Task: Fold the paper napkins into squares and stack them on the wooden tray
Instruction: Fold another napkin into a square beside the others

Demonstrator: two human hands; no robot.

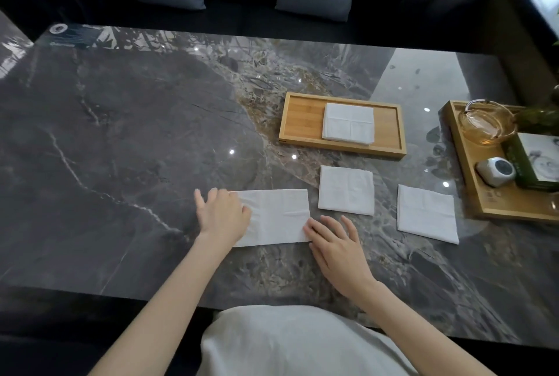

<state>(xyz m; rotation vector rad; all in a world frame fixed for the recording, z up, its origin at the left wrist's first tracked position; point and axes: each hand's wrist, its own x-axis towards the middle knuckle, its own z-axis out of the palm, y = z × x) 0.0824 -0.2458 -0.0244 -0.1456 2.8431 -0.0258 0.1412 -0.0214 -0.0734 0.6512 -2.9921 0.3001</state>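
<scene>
Near the worktop's front edge, in the head view, I see my left hand (222, 215) lying flat with fingers spread on the left end of a half-folded napkin (276, 218). My right hand (335, 251), also flat and gripping nothing, touches its right front corner. Two folded squares (346, 190) (426, 213) lie toward the right edge. Beyond them, the wooden tray (302, 121) holds a napkin stack (348, 124).

A white half-folded napkin (276, 218) lies flat near the tabletop's front edge; two folded squares (346, 190) beside it; another stack (348, 124) sits on the wooden tray (302, 121).
</scene>
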